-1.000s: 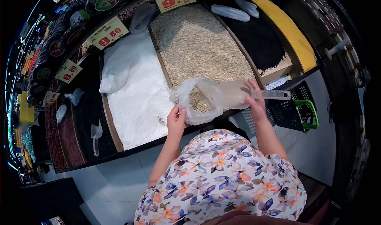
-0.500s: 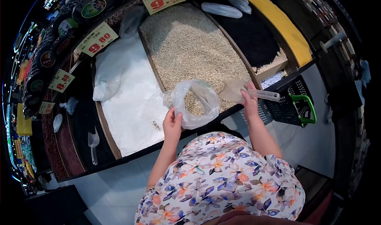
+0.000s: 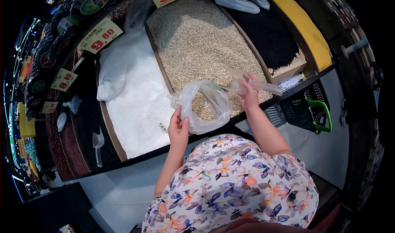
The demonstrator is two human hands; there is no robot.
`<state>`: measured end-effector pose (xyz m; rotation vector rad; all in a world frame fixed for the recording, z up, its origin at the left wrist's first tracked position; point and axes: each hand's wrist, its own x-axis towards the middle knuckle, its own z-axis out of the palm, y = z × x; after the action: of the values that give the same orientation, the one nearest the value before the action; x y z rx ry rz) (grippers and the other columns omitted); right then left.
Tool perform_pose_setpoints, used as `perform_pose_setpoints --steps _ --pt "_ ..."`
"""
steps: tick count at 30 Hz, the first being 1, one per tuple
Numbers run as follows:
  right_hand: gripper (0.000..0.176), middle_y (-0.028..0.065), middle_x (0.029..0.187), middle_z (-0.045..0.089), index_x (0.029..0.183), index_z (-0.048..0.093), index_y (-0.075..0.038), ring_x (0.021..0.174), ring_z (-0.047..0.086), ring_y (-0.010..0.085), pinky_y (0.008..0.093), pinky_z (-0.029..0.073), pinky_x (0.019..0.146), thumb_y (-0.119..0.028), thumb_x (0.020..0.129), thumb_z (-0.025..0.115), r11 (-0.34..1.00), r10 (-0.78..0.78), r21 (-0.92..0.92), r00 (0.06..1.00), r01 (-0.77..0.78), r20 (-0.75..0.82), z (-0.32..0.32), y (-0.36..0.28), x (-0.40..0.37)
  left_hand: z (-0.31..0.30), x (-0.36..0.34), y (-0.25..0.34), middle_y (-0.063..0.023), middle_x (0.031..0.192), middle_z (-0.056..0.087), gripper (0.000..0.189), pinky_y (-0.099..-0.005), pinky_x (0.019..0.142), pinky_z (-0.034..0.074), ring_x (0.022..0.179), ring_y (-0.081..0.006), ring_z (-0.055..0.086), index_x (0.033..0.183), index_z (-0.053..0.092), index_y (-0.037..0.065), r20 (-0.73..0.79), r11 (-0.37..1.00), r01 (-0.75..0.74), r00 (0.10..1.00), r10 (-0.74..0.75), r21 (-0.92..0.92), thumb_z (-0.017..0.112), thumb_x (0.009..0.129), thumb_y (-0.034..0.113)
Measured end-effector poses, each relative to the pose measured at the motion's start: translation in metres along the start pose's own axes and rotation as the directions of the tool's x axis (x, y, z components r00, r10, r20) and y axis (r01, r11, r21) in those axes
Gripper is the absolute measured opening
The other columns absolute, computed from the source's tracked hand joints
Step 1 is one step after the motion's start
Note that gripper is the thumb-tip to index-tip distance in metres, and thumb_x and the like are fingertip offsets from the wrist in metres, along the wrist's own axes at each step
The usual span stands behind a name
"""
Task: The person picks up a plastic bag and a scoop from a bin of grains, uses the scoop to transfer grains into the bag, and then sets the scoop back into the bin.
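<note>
Tan grain is filling the broad middle bin in the head view. At its near end, the left hand is holding a clear bag at the left side of the rim, thumb and fingers pressed together on the plastic. The bag is hanging with its mouth open over the near edge of that bin; grain is showing in the mouth, though how much is lying inside cannot be told.

The right hand is clasping a clear scoop, fingers wrapped round it near where blade and handle meet. The blade is pointing toward the upper left, above the grain and just beside the bag, and the handle is extending to the right. Whether the blade is carrying grain cannot be told.

White grain is occupying the bin to the left, with a clear plastic sack lying on it and a few tan grains speckling its near part. Black grain is lying to the right, two plastic rolls resting at its far end; yellow grain is running beyond. A second scoop is resting in a dark bin farther left. A basket with a green handle is standing at the right.
</note>
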<state>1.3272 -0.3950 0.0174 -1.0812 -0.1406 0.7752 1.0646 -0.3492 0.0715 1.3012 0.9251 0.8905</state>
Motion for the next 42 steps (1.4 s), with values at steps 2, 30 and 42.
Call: perform_pose_setpoints --steps 2,30,42 --pt "0.057 0.0138 0.131 0.036 0.133 0.028 -0.009 0.114 0.045 0.027 0.0421 0.047 0.083 -0.009 0.08 0.049 1.0 0.006 0.028 1.0 -0.006 0.006 0.001 0.008 0.01 -0.001 0.002 0.001 -0.0111 0.11 0.055 0.044 -0.0204 0.079 0.043 0.092 -0.0097 0.054 0.129 0.038 -0.003 -0.008 1.0 0.011 1.0 -0.011 0.014 0.05 0.086 0.0" --pt "0.062 0.0191 0.124 0.043 0.131 0.033 -0.002 0.116 0.043 0.0328 0.041 0.043 0.092 -0.023 0.074 0.046 0.984 -0.178 0.037 0.949 0.174 0.261 -0.024 -0.058 -0.042 -0.009 -0.006 0.013 -0.0111 0.082 0.058 0.032 -0.0227 0.057 0.045 0.064 -0.0137 0.055 0.107 0.061 0.002 0.202 0.825 -0.354 0.935 0.293 0.441 0.053 0.077 -0.007" --pt "0.067 0.0178 0.125 0.044 0.127 0.04 -0.005 0.116 0.043 0.0347 0.0396 0.037 0.095 -0.021 0.068 0.067 0.369 -0.144 -0.468 0.547 0.803 0.825 0.034 -0.072 -0.083 -0.008 -0.008 0.014 -0.0099 0.084 0.06 0.034 -0.0216 0.056 0.045 0.065 -0.0117 0.056 0.111 0.059 0.005 0.233 0.795 -0.417 0.908 0.347 0.441 0.054 0.078 -0.005"
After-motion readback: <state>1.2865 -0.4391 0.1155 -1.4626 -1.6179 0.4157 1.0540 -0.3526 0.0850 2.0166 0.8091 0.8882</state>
